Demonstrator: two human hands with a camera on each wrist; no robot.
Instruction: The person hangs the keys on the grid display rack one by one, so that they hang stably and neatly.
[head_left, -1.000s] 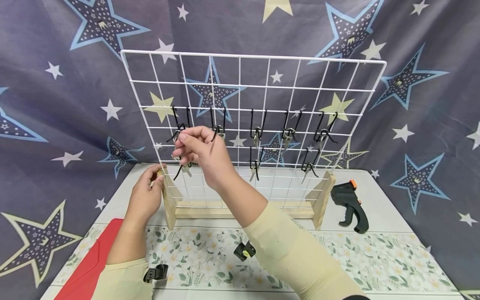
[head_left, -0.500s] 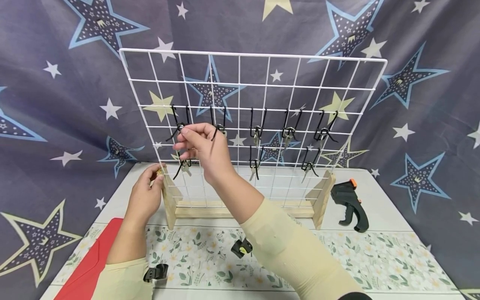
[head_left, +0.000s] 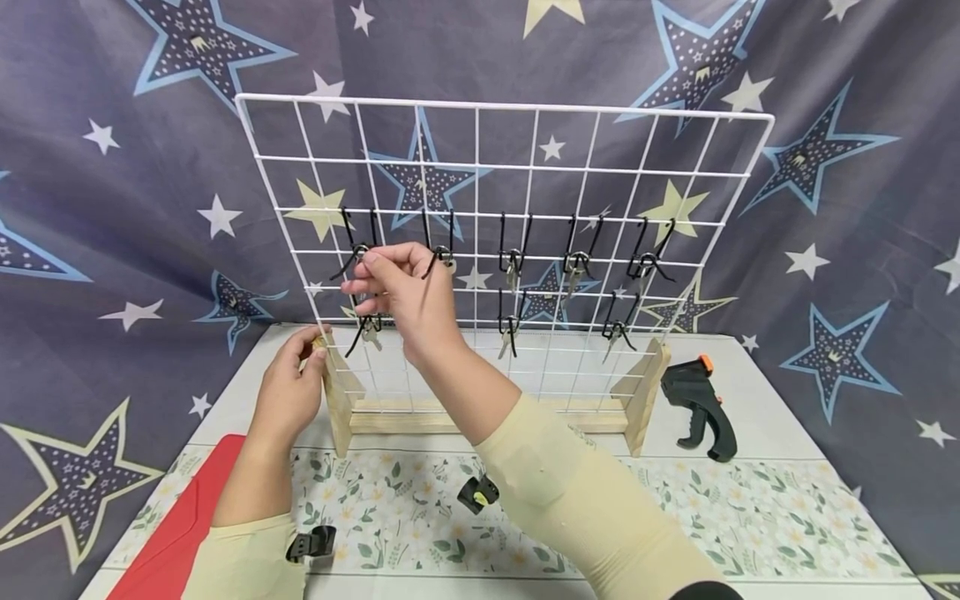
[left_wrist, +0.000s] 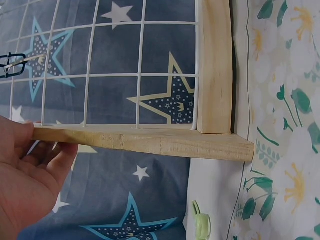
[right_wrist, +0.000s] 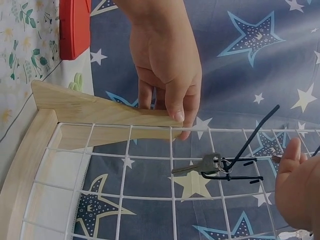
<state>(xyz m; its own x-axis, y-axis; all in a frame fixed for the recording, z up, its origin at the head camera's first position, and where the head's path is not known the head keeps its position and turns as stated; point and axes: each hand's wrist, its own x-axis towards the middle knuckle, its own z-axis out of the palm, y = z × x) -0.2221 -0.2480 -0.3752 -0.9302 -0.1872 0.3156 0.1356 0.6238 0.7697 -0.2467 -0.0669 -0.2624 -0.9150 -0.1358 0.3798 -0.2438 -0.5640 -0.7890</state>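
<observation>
A white wire grid rack (head_left: 507,107) stands upright in a wooden base (head_left: 405,423). Black double hooks hang on it in two rows, with metal keys on them. My left hand (head_left: 288,400) grips the top of the left wooden side support (left_wrist: 145,142), thumb on one side and fingers on the other. At the upper-left hook (head_left: 347,265), my right hand (head_left: 420,304) pinches a key at its ring with thumb and index finger; the fingers hide most of that key. In the right wrist view, another key (right_wrist: 200,165) hangs from the lower-left hook (right_wrist: 257,132).
A black clamp-like tool with orange tips (head_left: 697,408) lies right of the rack. A red case (head_left: 180,525) sits at the left, beside my left forearm. A flowered cloth strip (head_left: 405,533) crosses the table in front. A star-patterned curtain (head_left: 825,250) hangs behind.
My right hand has shifted very slightly up and left at the upper-left hook, its forearm moving left with it. My left hand keeps its grip on the side support.
</observation>
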